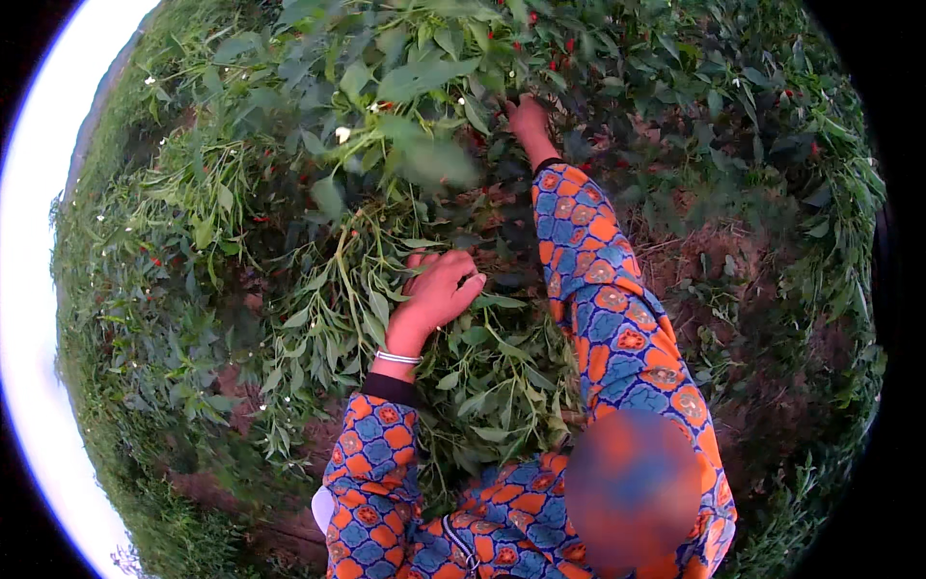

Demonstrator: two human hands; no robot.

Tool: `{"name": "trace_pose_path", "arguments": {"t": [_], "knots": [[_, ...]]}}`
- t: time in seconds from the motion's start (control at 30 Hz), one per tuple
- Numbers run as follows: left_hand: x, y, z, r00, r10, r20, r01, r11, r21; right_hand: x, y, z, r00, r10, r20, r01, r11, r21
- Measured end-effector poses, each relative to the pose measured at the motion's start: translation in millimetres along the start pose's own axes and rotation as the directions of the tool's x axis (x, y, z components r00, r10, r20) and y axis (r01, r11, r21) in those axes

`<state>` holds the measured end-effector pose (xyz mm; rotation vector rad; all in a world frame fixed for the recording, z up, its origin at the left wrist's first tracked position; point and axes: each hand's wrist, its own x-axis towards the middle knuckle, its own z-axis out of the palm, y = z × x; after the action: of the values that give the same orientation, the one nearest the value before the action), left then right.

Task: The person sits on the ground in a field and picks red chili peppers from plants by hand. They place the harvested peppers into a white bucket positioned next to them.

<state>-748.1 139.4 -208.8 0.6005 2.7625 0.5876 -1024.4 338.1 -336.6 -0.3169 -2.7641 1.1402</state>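
Among leafy chili pepper plants [415, 77], my two arms in orange and blue patterned sleeves reach forward. My left hand [442, 292], with a silver bangle [397, 357] at its wrist, is near the middle, beside drooping green stems [342, 261]. Its fingers curl inward with the thumb close to them; whatever lies inside is hidden. Farther off, my right hand [529, 121] reaches in among the leaves. Its fingers look bent together, partly covered by foliage, and I cannot make out what they hold. Small red chili peppers [569, 44] hang near and beyond it.
Leafy branches [492, 376] spread just in front of my body. Brown soil with dry straw [694, 256] shows to the right. More pepper plants [154, 289] with white flowers stand at the left, and others [820, 116] at the far right. A blurred round patch covers part of my right side.
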Motion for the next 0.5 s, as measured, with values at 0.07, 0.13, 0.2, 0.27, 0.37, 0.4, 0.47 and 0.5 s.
{"name": "trace_pose_path", "arguments": {"t": [0.07,0.13,0.2,0.27,0.37,0.4,0.47,0.5], "knots": [[1.3,1.3,-0.4,0.999,-0.012,0.034,0.012,1.0,-0.003,0.0,0.7,-4.1,1.0,-0.021,-0.007,0.021,0.999,-0.045],[-0.6,0.3,-0.6,0.999,-0.027,0.039,0.027,1.0,-0.013,2.9,5.7,8.3,0.997,-0.015,-0.074,0.013,1.0,-0.024],[18.5,9.1,3.1,0.999,0.04,0.022,-0.039,0.998,-0.048,36.3,57.7,8.3,0.963,0.057,-0.264,-0.05,0.998,0.033],[29.2,9.8,9.8,0.993,0.103,-0.05,-0.106,0.992,-0.07,44.5,91.4,-10.0,0.985,0.083,0.151,-0.17,0.335,0.927],[1.1,-7.4,7.7,1.0,-0.021,0.0,0.021,0.997,-0.076,-27.6,10.2,-2.2,0.889,0.149,0.432,-0.425,-0.082,0.902],[4.5,-5.0,5.8,0.999,-0.021,0.027,0.023,0.996,-0.087,-33.6,7.7,-14.8,0.888,0.147,0.435,-0.437,-0.02,0.899],[6.7,-4.8,6.1,1.0,-0.009,0.003,0.009,0.996,-0.09,-45.9,6.2,-22.6,0.902,0.106,0.418,-0.429,0.129,0.894],[5.2,-5.6,6.4,1.0,-0.022,0.009,0.023,0.997,-0.077,-53.3,2.1,-21.5,0.927,0.039,0.374,-0.351,0.445,0.824]]}}
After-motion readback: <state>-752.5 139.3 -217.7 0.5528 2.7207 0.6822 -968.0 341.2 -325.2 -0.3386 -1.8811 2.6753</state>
